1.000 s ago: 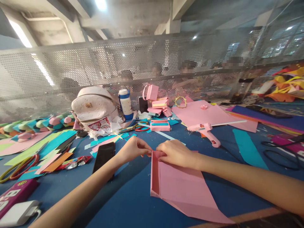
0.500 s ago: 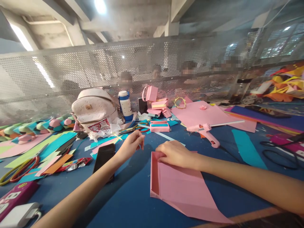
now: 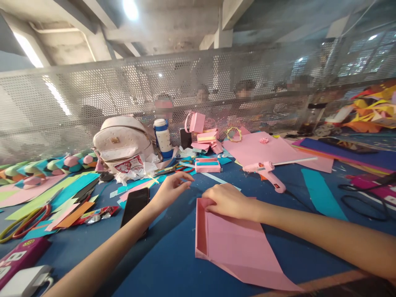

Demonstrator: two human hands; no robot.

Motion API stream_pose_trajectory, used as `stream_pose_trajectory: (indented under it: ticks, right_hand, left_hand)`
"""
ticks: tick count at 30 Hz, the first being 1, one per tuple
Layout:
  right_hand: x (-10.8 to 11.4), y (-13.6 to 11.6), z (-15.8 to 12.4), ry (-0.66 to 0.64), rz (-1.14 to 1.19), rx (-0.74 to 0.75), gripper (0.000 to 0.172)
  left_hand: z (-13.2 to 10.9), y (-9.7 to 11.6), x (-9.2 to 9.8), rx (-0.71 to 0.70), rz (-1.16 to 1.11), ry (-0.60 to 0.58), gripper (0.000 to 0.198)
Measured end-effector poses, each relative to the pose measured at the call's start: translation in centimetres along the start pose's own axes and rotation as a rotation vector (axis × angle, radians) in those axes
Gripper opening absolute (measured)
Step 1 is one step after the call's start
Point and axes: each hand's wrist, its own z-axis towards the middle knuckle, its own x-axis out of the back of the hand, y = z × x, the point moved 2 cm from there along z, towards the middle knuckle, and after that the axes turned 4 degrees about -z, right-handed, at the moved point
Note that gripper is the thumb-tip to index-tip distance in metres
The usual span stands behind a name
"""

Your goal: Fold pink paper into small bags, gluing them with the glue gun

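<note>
A pink paper piece (image 3: 239, 247) with a folded-up left edge lies on the blue table (image 3: 173, 255). My right hand (image 3: 227, 200) is closed on its far left corner, with the thumb inside the fold. My left hand (image 3: 173, 187) is raised to the left of the paper, its fingers apart and nothing in them. Below and to the left of that hand is a black phone (image 3: 135, 204). A pink glue gun (image 3: 269, 173) rests on the table beyond my right forearm.
At the back stand a pale backpack (image 3: 123, 138), a bottle (image 3: 163, 138) and small pink paper boxes (image 3: 198, 123). Scissors (image 3: 29, 220) and paper scraps lie left. A blue strip (image 3: 323, 196) and a black cable (image 3: 365, 202) lie right.
The fingers of my left hand have straightened and spread, reaching slightly to the right. My right hand and the pink paper are almost unmoved.
</note>
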Motion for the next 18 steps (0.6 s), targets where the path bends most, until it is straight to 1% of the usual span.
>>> stream_pose_trajectory:
  ticks: [3, 5, 7, 10, 14, 18]
  right_hand:
    - [0.0, 0.0, -0.1, -0.026, -0.003, -0.018, 0.013]
    - [0.2, -0.1, -0.1, -0.030, 0.003, -0.023, 0.013]
    - [0.3, -0.3, -0.2, -0.028, 0.009, -0.020, 0.015]
    - [0.4, -0.8, -0.3, -0.016, -0.004, -0.017, 0.016]
    - [0.4, -1.2, -0.5, -0.005, -0.040, 0.002, 0.012]
    - [0.7, -0.9, -0.8, -0.013, -0.051, 0.049, 0.013]
  left_hand:
    - [-0.3, 0.4, -1.0, 0.028, -0.035, -0.109, 0.028]
    - [-0.7, 0.7, -1.7, 0.034, -0.001, -0.147, 0.026]
    - [-1.0, 0.7, -2.3, 0.046, 0.034, -0.156, 0.023]
    - [-1.2, 0.2, -2.8, 0.078, 0.023, -0.152, 0.021]
    - [-1.1, -0.7, -2.9, 0.091, -0.043, -0.193, 0.019]
    - [-1.0, -1.1, -2.8, 0.106, -0.036, -0.219, 0.019]
